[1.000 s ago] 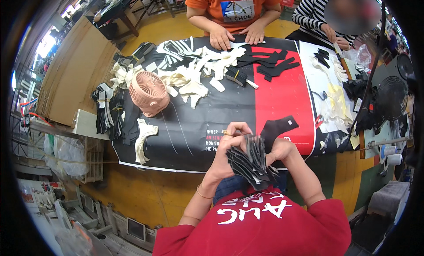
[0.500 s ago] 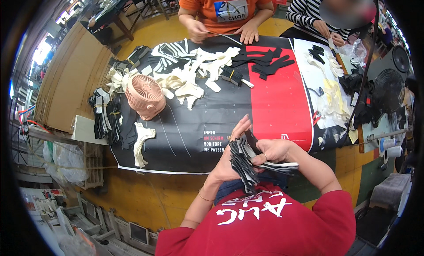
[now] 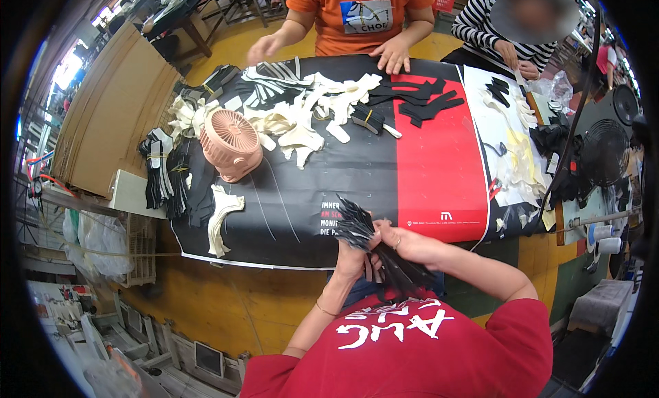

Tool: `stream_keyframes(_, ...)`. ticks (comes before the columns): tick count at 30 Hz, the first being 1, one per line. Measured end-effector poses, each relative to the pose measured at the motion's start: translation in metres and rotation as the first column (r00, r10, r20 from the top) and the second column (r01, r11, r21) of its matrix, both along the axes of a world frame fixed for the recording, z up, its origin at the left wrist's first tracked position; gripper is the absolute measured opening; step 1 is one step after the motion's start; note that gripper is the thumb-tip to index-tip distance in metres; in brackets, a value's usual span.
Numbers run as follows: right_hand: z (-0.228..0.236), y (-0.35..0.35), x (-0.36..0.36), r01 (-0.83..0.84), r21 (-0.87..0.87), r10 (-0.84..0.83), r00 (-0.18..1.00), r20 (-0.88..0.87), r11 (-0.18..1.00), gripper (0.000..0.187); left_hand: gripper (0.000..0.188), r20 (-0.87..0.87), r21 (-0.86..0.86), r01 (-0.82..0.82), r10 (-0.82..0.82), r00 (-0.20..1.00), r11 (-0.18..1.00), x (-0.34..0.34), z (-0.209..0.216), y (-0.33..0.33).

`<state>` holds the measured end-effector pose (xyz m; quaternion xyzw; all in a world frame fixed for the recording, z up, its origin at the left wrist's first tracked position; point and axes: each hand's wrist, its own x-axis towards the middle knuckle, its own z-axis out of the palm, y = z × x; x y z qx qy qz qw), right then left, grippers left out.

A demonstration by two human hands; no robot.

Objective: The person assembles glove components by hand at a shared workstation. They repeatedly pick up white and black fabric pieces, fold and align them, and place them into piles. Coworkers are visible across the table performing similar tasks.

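In front of my red shirt, near the table's front edge, I hold a bundle of black fabric strips (image 3: 405,274). My left hand (image 3: 352,256) is wrapped round the bundle from the left, with strip ends fanning out above it. Closed on the same bundle from the right is my right hand (image 3: 396,239), its fingers near those of the left. The strips' lower ends hang toward my shirt. Some fingers are hidden behind the fabric. Left of my hands, a small stack of cream fabric pieces (image 3: 221,223) lies at the table's front edge.
A pink fan (image 3: 232,144) stands on the black-and-red table cover (image 3: 439,171). Cream pieces (image 3: 298,137) and black pieces (image 3: 429,103) lie beyond. Tied dark bundles (image 3: 158,171) sit at the left edge. Across the table are a co-worker in orange (image 3: 357,41) and another in stripes (image 3: 473,24).
My hands have turned the bundle, so its strips now fan upward and hang downward. The orange-shirted co-worker's hand has moved left to the striped pile; the strip it held is no longer in it.
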<state>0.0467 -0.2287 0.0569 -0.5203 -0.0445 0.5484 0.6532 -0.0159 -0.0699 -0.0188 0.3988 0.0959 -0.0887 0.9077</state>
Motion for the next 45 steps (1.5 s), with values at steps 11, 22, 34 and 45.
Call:
stream_keyframes(11, 0.077, -0.020, 0.018, 0.165, -0.098, 0.073, 0.151, 0.986, 0.981, 0.103, 0.088, 0.246, -0.219, 0.083, -0.027, 0.969, 0.972, 0.006, 0.026, -0.005)
stream_keyframes(22, 0.050, 0.023, 0.016, -0.351, 0.209, -0.248, -0.068, 0.966, 0.913, 0.055, 0.088, 0.178, 0.025, 0.220, -0.221, 0.959, 0.975, -0.013, 0.011, -0.017)
stream_keyframes(34, 0.003, -0.013, -0.002, -0.252, -0.009, -0.030, -0.148, 0.989, 0.968, 0.055, 0.084, -0.030, 0.129, 0.094, -0.090, 0.995, 0.987, -0.030, -0.002, -0.019)
stream_keyframes(45, -0.003, -0.045, -0.011, 0.395, 0.137, -0.181, 0.077, 0.980, 0.908, 0.060, 0.087, 0.374, 0.655, -0.359, 0.127, 0.919, 0.665, 0.012, 0.034, -0.059)
